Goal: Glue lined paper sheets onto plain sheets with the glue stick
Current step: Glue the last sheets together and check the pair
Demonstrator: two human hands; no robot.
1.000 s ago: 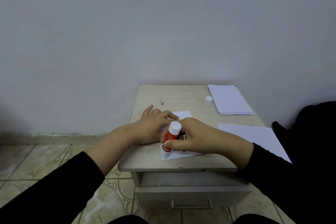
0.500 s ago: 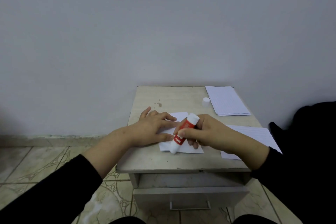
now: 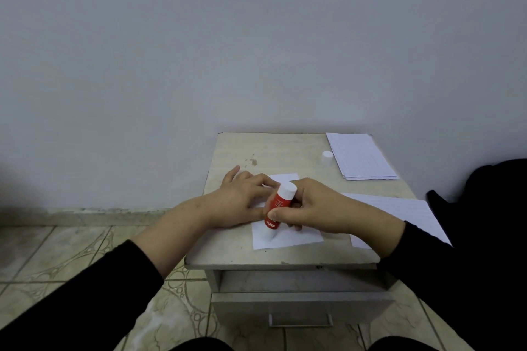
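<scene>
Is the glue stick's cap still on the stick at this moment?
No: the white cap stands alone on the table beside the lined stack, while the right hand presses the glue stick onto the plain sheet.

Dim, flat, cool light; soft shadows, darkened corners, wide-angle edge bending.

left hand [image 3: 242,199] covering the plain sheet's [image 3: 288,236] left part, glue stick [image 3: 278,208] label unreadable – too small, lined sheet [image 3: 399,208] partly under the right sleeve [image 3: 445,259]

Small beige cabinet [image 3: 228,253] carries plain sheet [image 3: 288,238], white cap [image 3: 327,157], lined stack [image 3: 360,155], lined sheet [image 3: 399,208].
</scene>
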